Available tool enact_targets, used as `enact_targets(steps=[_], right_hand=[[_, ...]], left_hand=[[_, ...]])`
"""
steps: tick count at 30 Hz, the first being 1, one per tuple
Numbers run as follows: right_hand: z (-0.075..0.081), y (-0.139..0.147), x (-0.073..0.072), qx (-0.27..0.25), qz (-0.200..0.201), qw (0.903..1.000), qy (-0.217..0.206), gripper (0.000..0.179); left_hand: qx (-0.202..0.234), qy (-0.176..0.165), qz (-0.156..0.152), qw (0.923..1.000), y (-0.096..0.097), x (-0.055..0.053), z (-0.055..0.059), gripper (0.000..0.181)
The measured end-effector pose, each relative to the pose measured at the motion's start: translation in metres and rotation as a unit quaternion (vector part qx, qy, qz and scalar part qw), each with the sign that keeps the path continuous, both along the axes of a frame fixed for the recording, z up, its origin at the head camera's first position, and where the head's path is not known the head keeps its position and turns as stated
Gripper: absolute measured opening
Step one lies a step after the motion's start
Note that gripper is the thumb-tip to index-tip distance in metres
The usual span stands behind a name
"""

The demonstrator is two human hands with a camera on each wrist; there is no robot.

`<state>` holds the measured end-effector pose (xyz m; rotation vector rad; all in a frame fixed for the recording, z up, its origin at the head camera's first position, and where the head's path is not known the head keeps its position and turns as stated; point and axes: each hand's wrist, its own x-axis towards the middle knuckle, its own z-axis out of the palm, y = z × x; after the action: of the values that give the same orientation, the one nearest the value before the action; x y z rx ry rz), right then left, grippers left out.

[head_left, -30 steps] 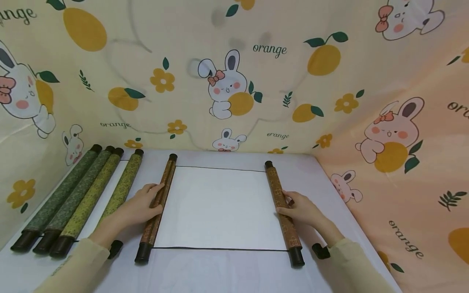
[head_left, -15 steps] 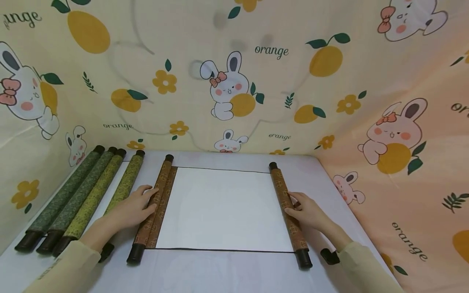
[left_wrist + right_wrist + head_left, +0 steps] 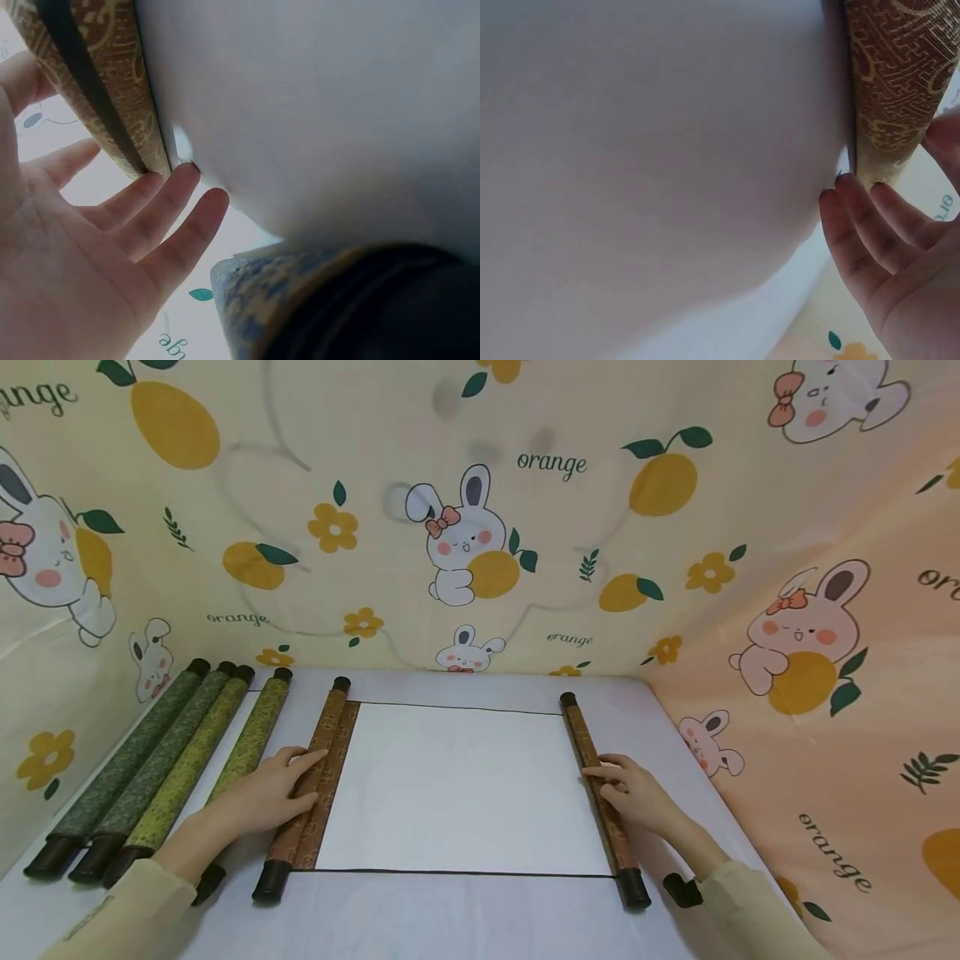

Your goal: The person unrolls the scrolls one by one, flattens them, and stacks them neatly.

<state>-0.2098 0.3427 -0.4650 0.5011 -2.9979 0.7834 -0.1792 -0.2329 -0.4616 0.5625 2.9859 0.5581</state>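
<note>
A brown brocade hanging scroll lies partly unrolled in the head view, its blank white sheet (image 3: 450,793) spread between two rolls. My left hand (image 3: 266,793) lies over the left roll (image 3: 282,847), fingers and thumb reaching across it. A brown patterned strip (image 3: 330,802) shows beside that roll. On the right, my right hand (image 3: 633,789) grips the right roll (image 3: 617,835), its forefinger across the top. In the wrist views, the left fingertips (image 3: 187,174) and right fingertips (image 3: 841,184) touch the gold-patterned brocade. Dark knobs cap both rolls.
Left of the scroll lie a yellow-green rolled scroll (image 3: 251,739), another yellow-green one (image 3: 187,764) and two grey-green ones, dark-capped. A white cloth (image 3: 450,918) covers the table. Bunny-and-orange printed fabric (image 3: 360,460) walls the back and sides.
The left roll has moved left, uncovering the brown strip, and the left hand went with it. The right roll and right hand have shifted right, so the white sheet looks wider.
</note>
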Motion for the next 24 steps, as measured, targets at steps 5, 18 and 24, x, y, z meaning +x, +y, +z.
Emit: enact_targets(steps=[5,18,24], right_hand=[[0.000,0.003,0.004,-0.004,-0.006,1.0000,0.003,0.032],[0.006,0.009,0.011,-0.013,-0.072,0.9971,-0.019,0.064],[0.007,0.016,0.012,-0.019,-0.076,0.9968,-0.017,0.062]], left_hand=[[-0.002,-0.005,0.000,1.0000,0.000,0.002,0.001,0.061],[-0.029,-0.036,0.007,0.9989,-0.002,0.007,0.006,0.081],[-0.037,-0.034,0.006,0.9987,-0.001,0.007,0.004,0.096]])
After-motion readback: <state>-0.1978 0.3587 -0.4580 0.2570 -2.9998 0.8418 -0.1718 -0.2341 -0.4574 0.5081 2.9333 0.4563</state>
